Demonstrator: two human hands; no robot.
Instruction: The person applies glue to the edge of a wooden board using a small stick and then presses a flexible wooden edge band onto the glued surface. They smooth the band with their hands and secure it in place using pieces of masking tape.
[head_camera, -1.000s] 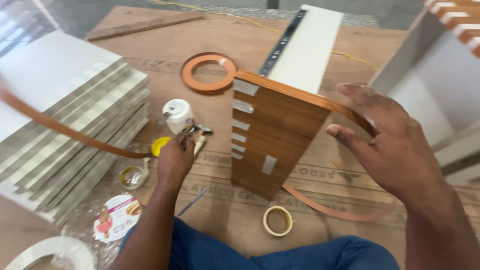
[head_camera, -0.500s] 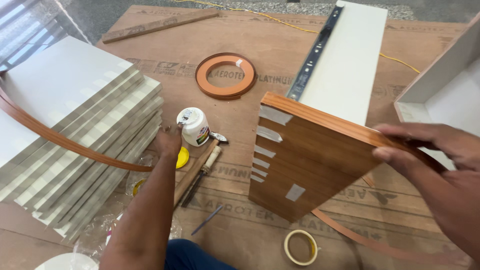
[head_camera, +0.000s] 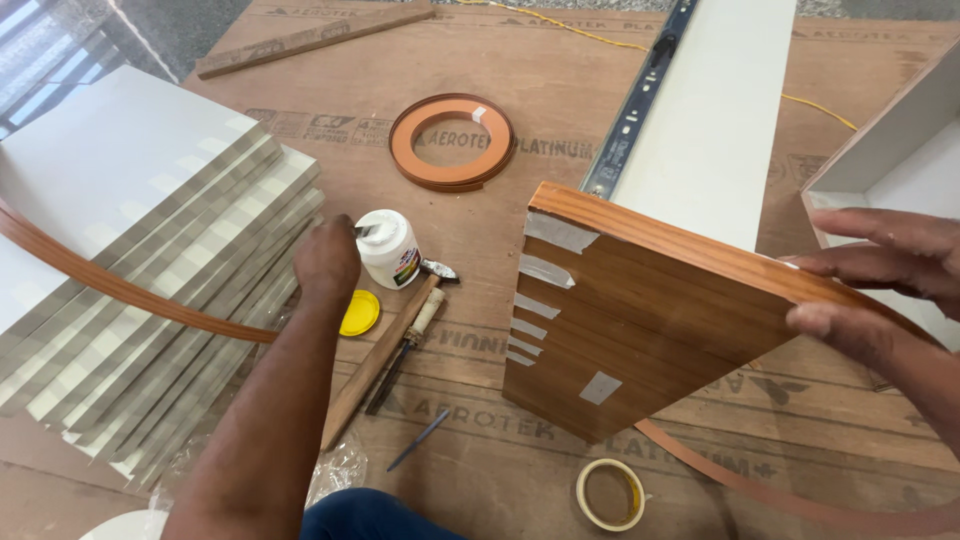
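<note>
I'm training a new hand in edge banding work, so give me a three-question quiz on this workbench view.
1. True or false: the right hand rests on the top edge of the upright wooden panel.
2. The left hand is at which thing? A) the coil of orange edge band B) the white glue bottle C) the roll of tape
3. What colour is the loose lid lying by the bottle?

Key: 1 true; 2 B; 3 yellow.
</note>
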